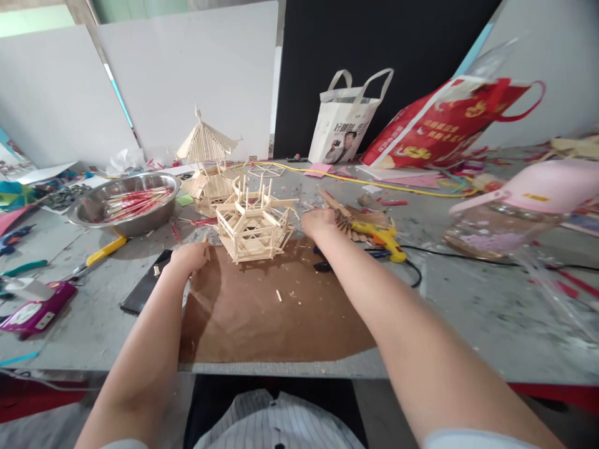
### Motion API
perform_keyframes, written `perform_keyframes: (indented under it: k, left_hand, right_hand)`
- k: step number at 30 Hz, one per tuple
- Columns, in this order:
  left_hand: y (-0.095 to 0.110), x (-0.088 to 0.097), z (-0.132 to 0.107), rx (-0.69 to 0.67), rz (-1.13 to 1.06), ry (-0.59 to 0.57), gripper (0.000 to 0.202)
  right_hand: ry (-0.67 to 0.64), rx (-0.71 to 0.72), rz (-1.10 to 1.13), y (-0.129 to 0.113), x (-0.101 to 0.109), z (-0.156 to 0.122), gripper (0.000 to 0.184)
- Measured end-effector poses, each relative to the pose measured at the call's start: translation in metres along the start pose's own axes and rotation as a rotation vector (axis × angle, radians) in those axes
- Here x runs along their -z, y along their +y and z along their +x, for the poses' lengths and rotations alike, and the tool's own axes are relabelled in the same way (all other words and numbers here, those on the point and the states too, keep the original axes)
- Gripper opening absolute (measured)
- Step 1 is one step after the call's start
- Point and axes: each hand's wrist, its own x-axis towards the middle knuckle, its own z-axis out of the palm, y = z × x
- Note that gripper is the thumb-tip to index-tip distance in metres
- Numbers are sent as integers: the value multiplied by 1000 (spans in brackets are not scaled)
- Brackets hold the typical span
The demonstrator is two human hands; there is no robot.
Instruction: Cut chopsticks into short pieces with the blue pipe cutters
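The hexagonal stick frame [255, 234] rests at the back edge of the brown paper sheet [276, 330], with short sticks standing upright from its top. The sheet lies along the front edge of the table [468, 324], around the middle of that edge.

Left hand [189, 259]: positioned at the back left corner of the sheet, just beside the frame. The fingers are curled; whether they grip anything cannot be told.

Right hand [319, 223]: positioned beyond the back edge of the sheet, to the right of the frame. The fingers are bent away from view; their closure cannot be determined.

A yellow glue gun [381, 234] lies just right of the right hand, its black cable [468, 254] running toward the table's right edge. A steel bowl [124, 226] containing red-and-pale sticks [140, 204] stands left of the frame. A stick pavilion model [206, 144] with a pointed roof stands behind the frame, toward the table's back edge. A black flat object [143, 293] lies beside the sheet's left edge, partly behind the left forearm.
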Motion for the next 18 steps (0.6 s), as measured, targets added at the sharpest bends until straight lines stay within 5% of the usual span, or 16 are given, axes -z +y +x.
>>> perform_keyframes:
  k: [9, 18]
  left_hand:
    - [1, -1, 7, -35, -13, 41, 45]
    - [-3, -7, 13, -42, -57, 81, 44]
  right_hand:
    - [-88, -304, -224, 68, 19, -58, 40]
    - [-134, -371, -134, 63, 4, -44, 43]
